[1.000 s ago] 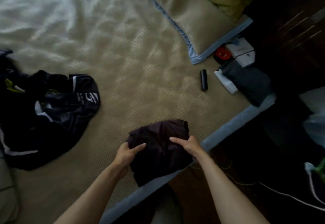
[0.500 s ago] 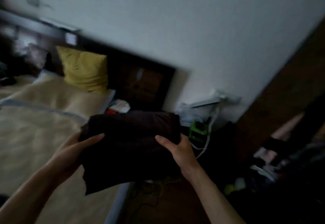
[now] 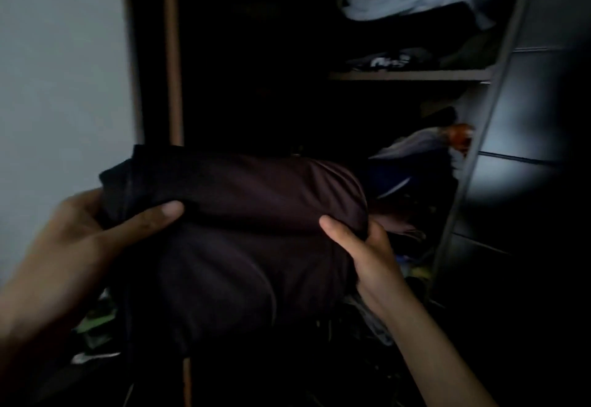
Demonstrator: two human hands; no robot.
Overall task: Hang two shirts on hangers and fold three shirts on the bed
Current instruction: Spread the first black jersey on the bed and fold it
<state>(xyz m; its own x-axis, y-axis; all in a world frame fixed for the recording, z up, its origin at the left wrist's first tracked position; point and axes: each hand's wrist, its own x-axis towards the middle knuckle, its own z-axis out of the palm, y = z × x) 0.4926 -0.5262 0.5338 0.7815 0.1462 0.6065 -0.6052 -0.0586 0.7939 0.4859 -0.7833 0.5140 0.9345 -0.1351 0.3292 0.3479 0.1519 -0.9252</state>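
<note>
A folded dark maroon shirt (image 3: 243, 234) is held up in front of me at chest height, facing an open, dim wardrobe. My left hand (image 3: 89, 234) grips its left edge, thumb lying across the top of the fabric. My right hand (image 3: 367, 250) grips its right edge, thumb on top and fingers underneath. The shirt's lower part droops toward me and hides what lies behind it.
The wardrobe has a shelf (image 3: 409, 74) at upper right carrying dark clothes and a white garment (image 3: 412, 2) above. More crumpled clothes (image 3: 419, 150) lie below the shelf. A brown frame post (image 3: 172, 54) stands left, beside a pale wall (image 3: 60, 70). A grey door panel (image 3: 524, 138) is right.
I lifted the folded shirt off the bed with both hands and turned right, away from the bed; it is now held before the open wardrobe.
</note>
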